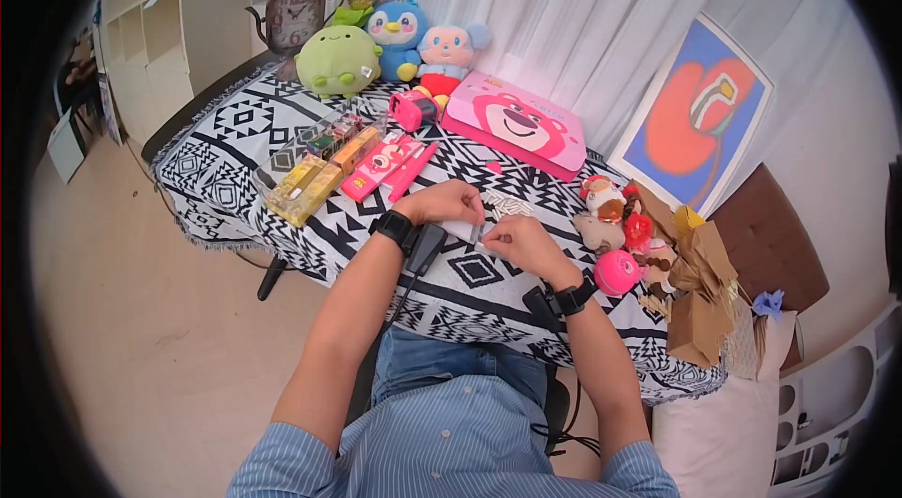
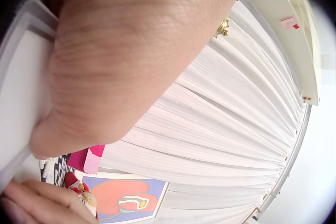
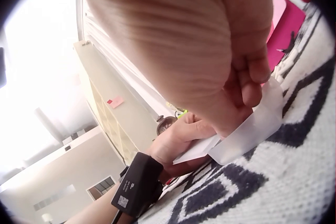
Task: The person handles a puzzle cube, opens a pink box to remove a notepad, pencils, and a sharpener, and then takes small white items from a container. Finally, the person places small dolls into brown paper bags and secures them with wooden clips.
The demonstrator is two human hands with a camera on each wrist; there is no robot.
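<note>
Both hands work close together over the patterned cloth. My left hand (image 1: pixel 445 203) holds a flat white piece (image 1: pixel 460 229) with a translucent rim, which fills the left edge of the left wrist view. Across from it, my right hand (image 1: pixel 526 244) pinches a translucent plastic piece (image 3: pixel 249 132) between thumb and fingers. The two pieces meet or overlap between the hands in the right wrist view, beside the white piece (image 3: pixel 195 151). Just beyond the fingertips lies a cluster of small white pieces (image 1: pixel 507 204).
Left of the hands lie pink boxes (image 1: pixel 381 164) and a clear tray (image 1: pixel 282 163) with yellow packets. A pink bear box (image 1: pixel 517 125) and plush toys (image 1: pixel 338 59) stand behind. To the right are small dolls (image 1: pixel 601 216), a pink round thing (image 1: pixel 617 272) and brown paper (image 1: pixel 700 301).
</note>
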